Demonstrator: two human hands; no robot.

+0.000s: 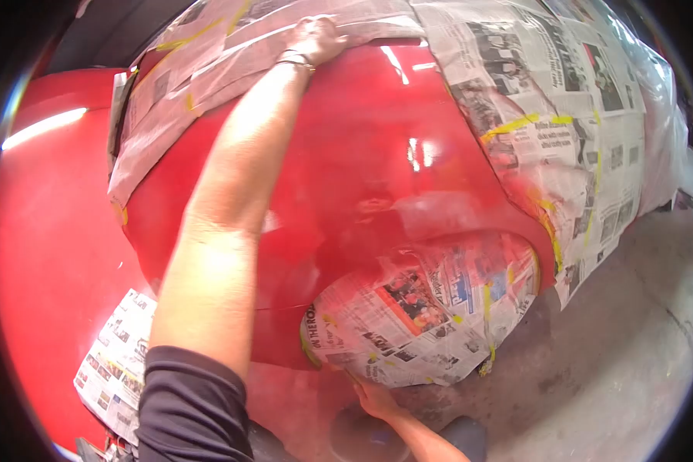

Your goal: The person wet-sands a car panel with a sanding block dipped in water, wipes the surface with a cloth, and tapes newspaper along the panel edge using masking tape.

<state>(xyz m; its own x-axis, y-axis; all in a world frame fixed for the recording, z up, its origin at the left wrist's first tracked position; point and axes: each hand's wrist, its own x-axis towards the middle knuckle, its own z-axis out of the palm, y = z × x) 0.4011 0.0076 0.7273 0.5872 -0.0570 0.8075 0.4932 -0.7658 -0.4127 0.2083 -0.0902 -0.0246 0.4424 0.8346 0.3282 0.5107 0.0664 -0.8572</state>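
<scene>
your hands at the upper and lower edges of the red panel

your left hand is at the panel's upper edge, over the newspaper masking. its fingers are too washed out by glare for you to tell whether they press flat or curl. a dark band circles that wrist, and your bare forearm crosses the red panel, hiding a strip of its left part. the dark sleeve is cut off by the bottom of the view.

your right hand is low down, by the lower edge of the paper-covered wheel opening. its fingertips blur into the panel's bottom edge, so you cannot tell whether it grips or only touches.

the panel fills the middle, glossy with light reflections. yellow tape runs along its right edge, beside the newspaper, whose small print is mostly unreadable. another red surface lies past the panel's left edge, with a newspaper sheet near the lower left corner, partly behind your arm. a dark round shape below your right hand is hard to make out.
</scene>
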